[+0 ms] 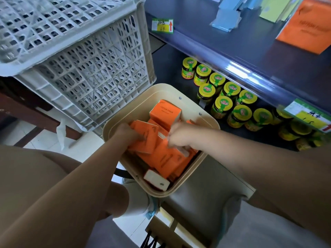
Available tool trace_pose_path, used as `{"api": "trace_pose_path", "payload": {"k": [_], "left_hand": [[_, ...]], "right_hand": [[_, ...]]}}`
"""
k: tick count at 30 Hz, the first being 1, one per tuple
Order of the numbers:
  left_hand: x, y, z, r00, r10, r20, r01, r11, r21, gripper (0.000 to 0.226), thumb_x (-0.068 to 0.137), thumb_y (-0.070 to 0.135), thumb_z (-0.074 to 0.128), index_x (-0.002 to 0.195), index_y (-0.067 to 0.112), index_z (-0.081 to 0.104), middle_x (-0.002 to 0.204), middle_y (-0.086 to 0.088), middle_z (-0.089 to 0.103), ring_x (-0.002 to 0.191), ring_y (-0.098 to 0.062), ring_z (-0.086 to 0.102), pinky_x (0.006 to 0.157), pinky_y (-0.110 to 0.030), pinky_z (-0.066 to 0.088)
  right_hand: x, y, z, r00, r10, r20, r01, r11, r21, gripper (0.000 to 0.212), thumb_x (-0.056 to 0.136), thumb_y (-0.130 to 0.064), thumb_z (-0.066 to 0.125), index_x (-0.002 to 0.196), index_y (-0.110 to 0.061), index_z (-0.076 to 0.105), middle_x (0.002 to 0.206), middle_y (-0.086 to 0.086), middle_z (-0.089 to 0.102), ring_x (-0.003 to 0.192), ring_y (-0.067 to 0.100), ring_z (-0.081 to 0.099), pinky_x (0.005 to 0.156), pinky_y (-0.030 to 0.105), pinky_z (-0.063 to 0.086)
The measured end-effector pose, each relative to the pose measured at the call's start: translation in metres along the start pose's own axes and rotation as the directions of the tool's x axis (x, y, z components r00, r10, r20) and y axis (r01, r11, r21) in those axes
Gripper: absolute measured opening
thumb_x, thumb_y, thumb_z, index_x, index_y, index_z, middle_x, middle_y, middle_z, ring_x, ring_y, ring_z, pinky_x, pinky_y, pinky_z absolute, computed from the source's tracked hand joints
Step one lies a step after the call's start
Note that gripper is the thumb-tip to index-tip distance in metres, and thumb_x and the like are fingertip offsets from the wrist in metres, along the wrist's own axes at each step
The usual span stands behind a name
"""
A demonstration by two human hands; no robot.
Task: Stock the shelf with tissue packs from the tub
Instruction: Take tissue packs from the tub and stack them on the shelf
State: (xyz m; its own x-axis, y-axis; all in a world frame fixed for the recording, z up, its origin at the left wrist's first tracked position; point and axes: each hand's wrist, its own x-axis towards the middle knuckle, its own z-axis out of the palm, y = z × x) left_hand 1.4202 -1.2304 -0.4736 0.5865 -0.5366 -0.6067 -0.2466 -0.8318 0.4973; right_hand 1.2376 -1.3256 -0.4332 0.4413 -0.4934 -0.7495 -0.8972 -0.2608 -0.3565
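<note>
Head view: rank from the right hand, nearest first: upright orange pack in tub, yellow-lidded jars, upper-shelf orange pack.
From the right hand:
1. Upright orange tissue pack, just beyond, in beige plastic tub.
2. Yellow-lidded glass jars, right, on lower shelf.
3. Flat orange pack, far right, on upper shelf.

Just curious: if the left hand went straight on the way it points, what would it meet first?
Probably the orange tissue pack the left hand grips; beyond it, the upright pack by the far wall of the tub. Depth is unclear.
</note>
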Motion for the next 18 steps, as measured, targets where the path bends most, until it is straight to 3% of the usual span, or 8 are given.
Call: {"api": "trace_pose_path", "payload": {"k": [3, 5, 7, 9, 11, 14, 16, 18], "left_hand": [[-0.005, 0.006, -0.002, 0.998, -0.037, -0.046, 0.03, 0.988, -0.15, 0.066, 0.075, 0.019, 0.088, 0.133, 0.012, 0.057, 0.117, -0.015, 0.067, 0.098, -0.031, 0.062, 0.066, -0.037, 0.052], [-0.01, 0.011, -0.006, 0.998, -0.003, -0.068, -0.012, 0.977, -0.213, 0.067, 0.07, 0.022, 0.087, 0.128, 0.022, 0.053, 0.112, -0.01, 0.067, 0.097, -0.033, 0.067, 0.069, -0.043, 0.06], [-0.014, 0.019, -0.01, 0.996, 0.062, -0.057, -0.077, 0.948, -0.31, 0.053, 0.071, 0.026, 0.081, 0.119, 0.032, 0.057, 0.106, -0.006, 0.069, 0.09, -0.03, 0.069, 0.061, -0.041, 0.061], [-0.022, 0.033, -0.015, 0.994, 0.1, -0.053, -0.113, 0.884, -0.454, 0.038, 0.078, 0.02, 0.078, 0.111, 0.031, 0.061, 0.101, -0.007, 0.07, 0.082, -0.028, 0.069, 0.055, -0.038, 0.059], [-0.032, 0.048, -0.017, 0.989, 0.138, -0.054, -0.144, 0.821, -0.552, 0.04, 0.08, 0.011, 0.075, 0.116, 0.022, 0.06, 0.093, -0.009, 0.069, 0.075, -0.027, 0.069, 0.055, -0.038, 0.059], [-0.047, 0.065, -0.021, 0.974, 0.218, -0.065, -0.203, 0.706, -0.679, 0.044, 0.078, 0.014, 0.077, 0.117, 0.012, 0.057, 0.093, -0.016, 0.065, 0.077, -0.032, 0.067, 0.066, -0.046, 0.06], [-0.059, 0.076, -0.024, 0.962, 0.272, -0.038, -0.197, 0.587, -0.785, 0.042, 0.073, 0.02, 0.08, 0.107, 0.012, 0.057, 0.092, -0.014, 0.067, 0.085, -0.035, 0.067, 0.083, -0.056, 0.058], [-0.07, 0.087, -0.025, 0.945, 0.326, -0.011, -0.176, 0.482, -0.858, 0.045, 0.072, 0.023, 0.075, 0.112, 0.013, 0.055, 0.088, -0.007, 0.068, 0.087, -0.033, 0.069, 0.09, -0.053, 0.056]], "right_hand": [[-0.01, -0.008, -0.026, 0.999, -0.012, -0.051, 0.02, 0.987, 0.16, 0.034, 0.081, -0.032, 0.074, 0.102, -0.005, 0.077, 0.073, 0.018, 0.076, 0.089, 0.028, 0.076, 0.095, 0.045, 0.058], [-0.022, -0.007, -0.042, 0.994, -0.028, -0.103, 0.056, 0.96, 0.275, 0.026, 0.083, -0.023, 0.074, 0.102, -0.004, 0.075, 0.08, 0.026, 0.074, 0.091, 0.03, 0.076, 0.097, 0.046, 0.058], [-0.038, -0.005, -0.057, 0.989, -0.047, -0.143, 0.097, 0.925, 0.367, 0.015, 0.088, -0.013, 0.073, 0.102, -0.007, 0.071, 0.095, 0.032, 0.073, 0.09, 0.028, 0.075, 0.098, 0.044, 0.057], [-0.052, 0.002, -0.069, 0.979, -0.04, -0.199, 0.128, 0.881, 0.455, 0.021, 0.09, -0.009, 0.072, 0.111, -0.008, 0.07, 0.11, 0.026, 0.073, 0.097, 0.026, 0.074, 0.095, 0.041, 0.056], [-0.065, 0.011, -0.082, 0.962, -0.03, -0.27, 0.171, 0.838, 0.519, 0.025, 0.09, -0.006, 0.072, 0.114, -0.009, 0.071, 0.109, 0.016, 0.075, 0.095, 0.025, 0.074, 0.083, 0.032, 0.057], [-0.089, 0.022, -0.101, 0.929, -0.018, -0.37, 0.248, 0.773, 0.584, 0.026, 0.09, 0.0, 0.07, 0.115, -0.009, 0.071, 0.101, 0.005, 0.07, 0.09, 0.017, 0.068, 0.069, 0.026, 0.052], [-0.105, 0.03, -0.114, 0.903, -0.004, -0.429, 0.308, 0.701, 0.643, 0.034, 0.09, 0.003, 0.07, 0.123, 0.0, 0.065, 0.101, 0.006, 0.066, 0.094, 0.019, 0.066, 0.07, 0.027, 0.054], [-0.121, 0.04, -0.126, 0.876, -0.007, -0.482, 0.382, 0.619, 0.686, 0.037, 0.09, 0.003, 0.069, 0.127, 0.003, 0.062, 0.103, 0.007, 0.067, 0.093, 0.02, 0.067, 0.077, 0.032, 0.059]]}}
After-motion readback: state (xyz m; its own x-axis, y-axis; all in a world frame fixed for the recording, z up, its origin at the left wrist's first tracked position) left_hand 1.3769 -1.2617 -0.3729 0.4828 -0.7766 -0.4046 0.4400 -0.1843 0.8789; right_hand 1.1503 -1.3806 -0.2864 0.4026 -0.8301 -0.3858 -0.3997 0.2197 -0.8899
